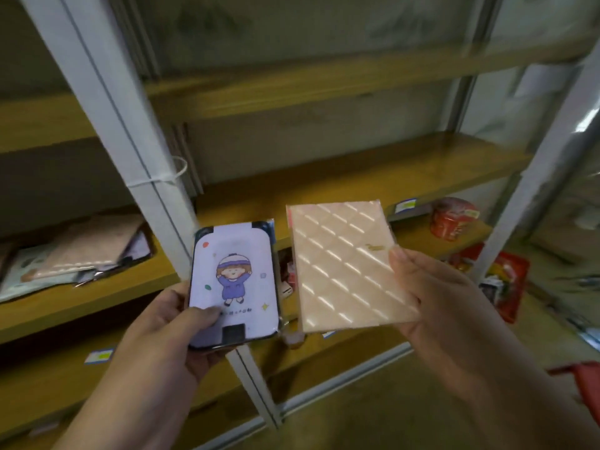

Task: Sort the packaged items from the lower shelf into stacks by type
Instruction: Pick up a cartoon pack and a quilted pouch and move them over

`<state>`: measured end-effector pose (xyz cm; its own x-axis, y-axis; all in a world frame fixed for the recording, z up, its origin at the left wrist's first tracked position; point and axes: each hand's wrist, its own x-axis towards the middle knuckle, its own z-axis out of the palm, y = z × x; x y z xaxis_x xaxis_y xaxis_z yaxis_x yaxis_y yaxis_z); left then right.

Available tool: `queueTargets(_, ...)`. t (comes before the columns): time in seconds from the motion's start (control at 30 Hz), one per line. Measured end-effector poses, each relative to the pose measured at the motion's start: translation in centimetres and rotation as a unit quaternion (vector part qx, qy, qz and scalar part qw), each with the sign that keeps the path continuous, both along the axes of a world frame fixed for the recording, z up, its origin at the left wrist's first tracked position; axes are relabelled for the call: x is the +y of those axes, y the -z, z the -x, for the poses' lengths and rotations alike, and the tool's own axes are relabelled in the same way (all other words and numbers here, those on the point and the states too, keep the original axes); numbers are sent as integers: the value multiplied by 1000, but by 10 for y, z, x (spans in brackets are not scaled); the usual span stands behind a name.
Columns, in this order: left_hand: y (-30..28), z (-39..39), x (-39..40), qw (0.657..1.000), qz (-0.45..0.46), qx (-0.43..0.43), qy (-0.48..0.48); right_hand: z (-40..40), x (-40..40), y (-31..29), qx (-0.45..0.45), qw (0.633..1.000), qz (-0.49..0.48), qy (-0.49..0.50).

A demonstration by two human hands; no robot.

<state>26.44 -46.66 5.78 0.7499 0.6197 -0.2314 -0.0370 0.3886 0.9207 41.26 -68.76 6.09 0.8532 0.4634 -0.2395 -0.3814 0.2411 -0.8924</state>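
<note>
My left hand (177, 323) grips a lilac packaged item (233, 280) printed with a cartoon child in a purple coat, thumb on its lower left corner. My right hand (431, 300) holds a peach quilted packaged item (344, 264) in clear wrap, thumb on its right edge. Both items are held up side by side, faces toward me, in front of the wooden shelves. A loose pile of similar flat packages (78, 254) lies on the left shelf. Behind the held items, small packages (287, 271) on the shelf are mostly hidden.
White metal uprights (143, 177) divide the wooden shelving (373, 177). A red tin (453, 219) stands on the right shelf, and red packets (506, 280) lie lower right. Blue-yellow labels (99, 355) mark shelf edges. A red object (584, 381) sits at the right edge above the floor.
</note>
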Motion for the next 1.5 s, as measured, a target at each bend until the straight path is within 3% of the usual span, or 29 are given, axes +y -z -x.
queueTargets(0.43,18,-240,-34,995,6,62,72,-189,-60,24,9,994,14,106)
queueTargets(0.67,38,-357,-34,988,-120,79,56,-282,-72,31,-2,995,0,105)
queueTargets(0.77,54,-388,-22,983,-133,110,61,-320,-72,44,3,996,23,85)
queueTargets(0.87,66,-410,-16,971,-182,144,50,-355,-68,48,1,996,59,66)
queueTargets(1.0,71,-422,-19,929,-312,195,44,-392,-62,49,-62,996,60,18)
queueTargets(1.17,70,-424,-33,830,-472,296,-7,-443,-53,56,-12,997,53,-64)
queueTargets(1.3,69,-418,-56,825,-480,295,-40,-474,-51,64,-50,989,72,-117)
queueTargets(1.5,67,-410,-97,823,-479,298,-71,-507,-33,69,-109,957,194,-185)
